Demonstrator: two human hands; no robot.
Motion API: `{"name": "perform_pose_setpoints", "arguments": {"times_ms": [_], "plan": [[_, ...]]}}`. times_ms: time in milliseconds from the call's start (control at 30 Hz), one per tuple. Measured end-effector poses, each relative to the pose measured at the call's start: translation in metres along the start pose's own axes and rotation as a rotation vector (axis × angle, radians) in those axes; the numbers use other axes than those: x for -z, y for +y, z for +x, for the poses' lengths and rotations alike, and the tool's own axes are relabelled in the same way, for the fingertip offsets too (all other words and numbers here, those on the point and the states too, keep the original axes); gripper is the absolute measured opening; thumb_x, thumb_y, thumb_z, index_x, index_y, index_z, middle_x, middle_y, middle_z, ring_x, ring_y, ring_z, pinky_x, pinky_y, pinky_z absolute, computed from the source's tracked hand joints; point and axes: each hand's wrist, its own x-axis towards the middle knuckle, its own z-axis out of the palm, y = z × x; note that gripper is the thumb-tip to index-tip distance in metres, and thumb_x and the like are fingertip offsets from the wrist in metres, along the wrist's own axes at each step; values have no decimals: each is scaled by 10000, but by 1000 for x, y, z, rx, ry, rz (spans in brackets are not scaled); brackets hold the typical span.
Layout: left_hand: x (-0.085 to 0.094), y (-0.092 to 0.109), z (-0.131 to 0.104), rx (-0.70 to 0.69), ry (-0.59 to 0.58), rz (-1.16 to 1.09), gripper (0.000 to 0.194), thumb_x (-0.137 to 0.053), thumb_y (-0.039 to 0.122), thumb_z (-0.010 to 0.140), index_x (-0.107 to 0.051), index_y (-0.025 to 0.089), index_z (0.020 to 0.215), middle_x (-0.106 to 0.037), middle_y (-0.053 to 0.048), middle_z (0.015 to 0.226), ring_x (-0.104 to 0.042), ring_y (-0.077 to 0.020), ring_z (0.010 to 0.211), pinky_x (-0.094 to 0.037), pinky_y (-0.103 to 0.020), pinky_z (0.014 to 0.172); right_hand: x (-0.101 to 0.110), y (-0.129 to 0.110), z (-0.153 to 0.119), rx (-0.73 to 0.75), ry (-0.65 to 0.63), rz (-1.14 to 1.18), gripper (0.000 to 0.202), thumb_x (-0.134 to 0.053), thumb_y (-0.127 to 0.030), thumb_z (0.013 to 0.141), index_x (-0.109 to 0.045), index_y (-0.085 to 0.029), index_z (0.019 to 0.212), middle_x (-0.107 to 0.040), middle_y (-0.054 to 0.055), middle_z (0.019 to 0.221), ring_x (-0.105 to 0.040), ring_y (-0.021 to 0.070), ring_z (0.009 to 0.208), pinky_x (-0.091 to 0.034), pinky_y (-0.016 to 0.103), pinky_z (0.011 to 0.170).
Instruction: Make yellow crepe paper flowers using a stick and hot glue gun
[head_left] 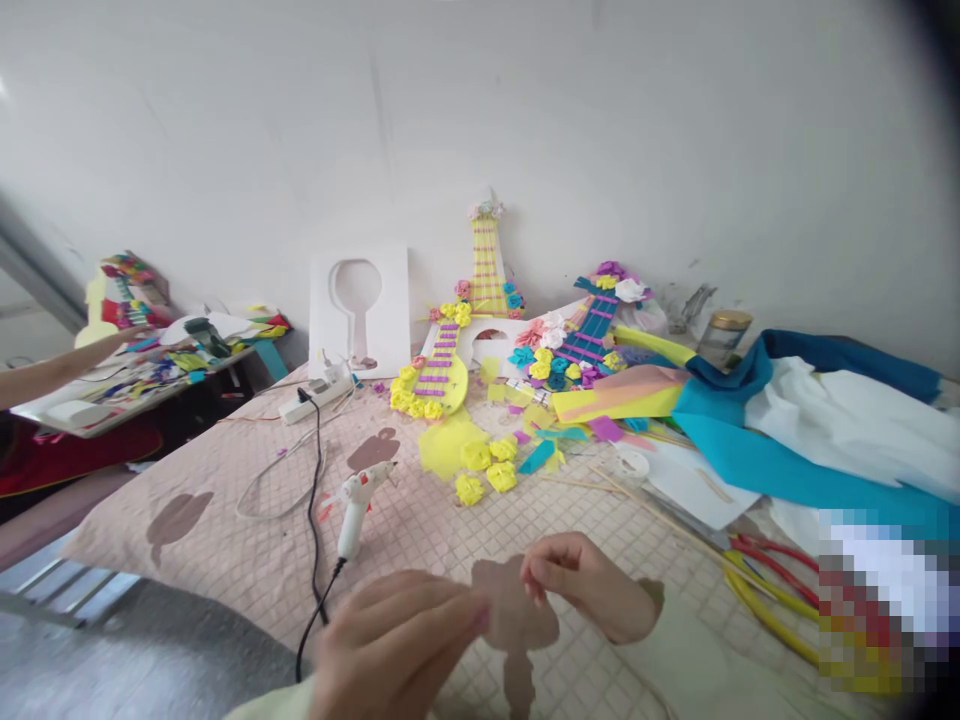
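My left hand (397,640) is smeared by motion over the near edge of the table, its fingers pressed together. A faint purple patch shows at its fingertips; I cannot make out what it is. To its right, my right hand (589,585) is closed in a pinch above the tablecloth (442,545), and anything in it is too small to see. Beyond the left hand a white glue gun (352,520) stands with its nozzle raised. Several yellow crepe-paper flowers (501,475) lie ahead of both hands, near a yellow sheet (446,445).
Flower-decorated, guitar-shaped pieces (442,375) lean at the back beside a white cut-out board (322,310). A black cord (315,500) runs from the power strip (311,403). Blue crepe paper (739,440), wooden sticks (660,510) and scissors (765,610) lie right. Another person's arm (64,368) reaches over a table at left.
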Motion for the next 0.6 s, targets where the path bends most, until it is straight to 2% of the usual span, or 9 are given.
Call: {"name": "perform_pose_setpoints", "arguments": {"times_ms": [67, 100, 133, 233, 300, 333, 433, 500, 600], "plan": [[38, -1, 7, -83, -64, 136, 404, -547, 252, 748, -567, 453, 1098, -720, 84, 760, -665, -213, 576, -538, -326, 461, 1, -3, -1, -13, 40, -37, 302, -688, -412, 655, -646, -114, 627, -597, 3, 575, -505, 78, 524, -355, 237, 538], [54, -7, 13, -80, 75, 226, 326, -534, 276, 746, -614, 484, 984, -710, 117, 707, -652, -198, 541, -529, -319, 450, 1, -4, -1, -27, 55, -38, 307, -686, -417, 655, -638, -116, 621, -591, 1, 576, -503, 78, 525, -356, 239, 541], [66, -18, 23, 19, 141, 328, 253, -559, 318, 731, -628, 515, 873, -696, 145, 679, -647, -183, 559, -531, -312, 496, 2, -5, -2, -39, 67, -38, 312, -686, -422, 653, -631, -118, 615, -584, -1, 572, -499, 79, 524, -355, 242, 542], [84, -75, 64, 225, 253, 541, 85, -583, 385, 740, -660, 363, 769, -675, 89, 660, -615, -161, 622, -492, -293, 616, 3, -5, 0, -57, 89, -46, 325, -681, -435, 652, -618, -121, 603, -569, -4, 565, -489, 81, 524, -349, 248, 544], [85, -129, 98, 379, 76, 779, 299, -450, 471, 819, -655, 253, 826, -670, 49, 744, -606, -154, 730, -461, -276, 721, 5, -4, 1, -47, 99, -57, 324, -677, -436, 657, -614, -122, 603, -564, -5, 562, -483, 84, 529, -347, 252, 552], [83, -157, 115, 486, -124, 896, 375, -357, 441, 875, -641, 199, 905, -663, 18, 805, -602, -172, 822, -437, -288, 779, 6, -3, 2, -38, 103, -62, 321, -671, -433, 664, -613, -123, 605, -563, -6, 561, -482, 85, 534, -347, 254, 557], [73, -229, 158, 573, -337, 913, 311, -389, 296, 903, -609, 80, 943, -622, -44, 928, -568, -238, 954, -414, -374, 843, 11, 0, 5, -18, 119, -73, 311, -653, -423, 689, -611, -125, 611, -558, -8, 557, -480, 88, 537, -350, 257, 566], [60, -259, 180, 597, -428, 876, 246, -400, 229, 909, -557, 90, 1038, -561, -47, 1077, -561, -208, 964, -437, -368, 848, 14, 0, 7, -14, 132, -81, 309, -646, -420, 696, -610, -125, 610, -561, -5, 560, -481, 88, 535, -353, 256, 566], [23, -277, 209, 502, -544, 740, 293, -491, 295, 859, -525, 127, 1097, -554, -72, 1096, -566, -208, 947, -489, -390, 792, 19, -1, 6, -13, 155, -95, 315, -647, -427, 691, -608, -127, 604, -567, 2, 568, -485, 88, 533, -353, 251, 554]]}}
